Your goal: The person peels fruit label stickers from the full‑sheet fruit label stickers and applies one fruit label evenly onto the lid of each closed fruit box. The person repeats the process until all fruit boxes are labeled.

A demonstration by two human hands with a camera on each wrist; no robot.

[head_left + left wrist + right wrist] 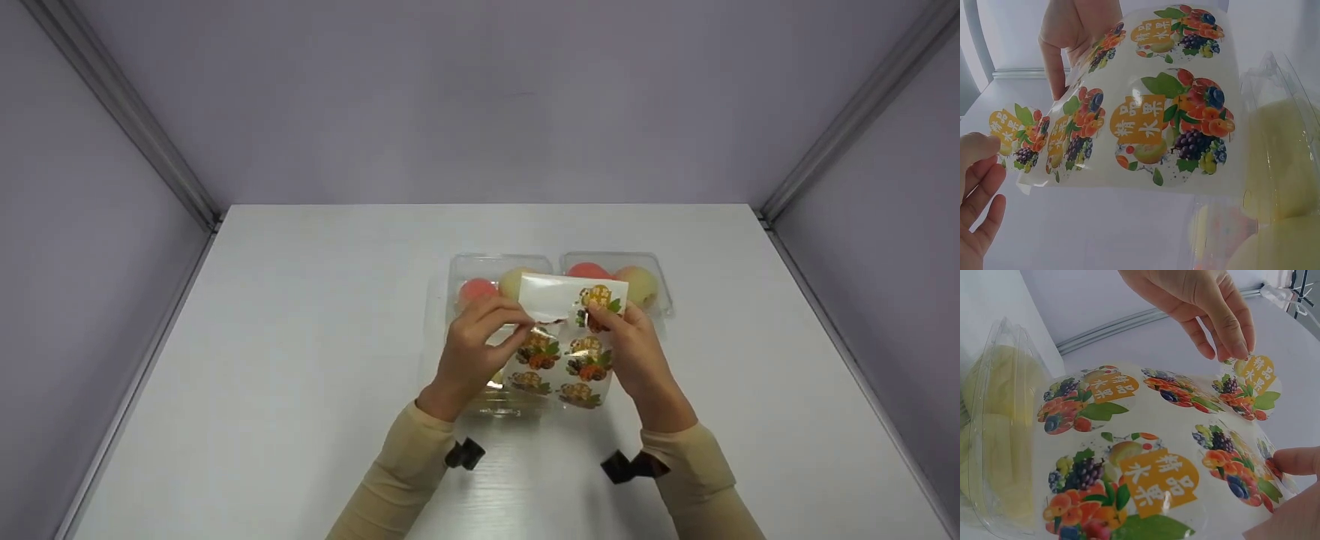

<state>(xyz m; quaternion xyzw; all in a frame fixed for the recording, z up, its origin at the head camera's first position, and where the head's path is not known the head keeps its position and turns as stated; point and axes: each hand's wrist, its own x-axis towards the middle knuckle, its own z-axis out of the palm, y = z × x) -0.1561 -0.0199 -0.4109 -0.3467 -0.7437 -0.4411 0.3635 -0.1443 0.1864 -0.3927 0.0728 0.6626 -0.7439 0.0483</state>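
My left hand [476,341] pinches one fruit-printed sticker [1023,132] by its edge, between thumb and forefinger. In the right wrist view, this sticker stands out from the edge of a glossy white sticker sheet [555,296]. The sheet carries several more stickers with fruit pictures and orange labels. My right hand [641,352] grips the sheet at its right side, thumb on the front and fingers behind. The sheet is bent in a curve and held up over clear plastic fruit boxes, hiding part of them.
At the back stand a left clear box [487,262] and a right clear box [664,296], each with a red and a pale yellow round fruit. Another clear box [502,409] lies nearer, partly covered by the sheet and left hand. The white table [315,322] meets grey walls.
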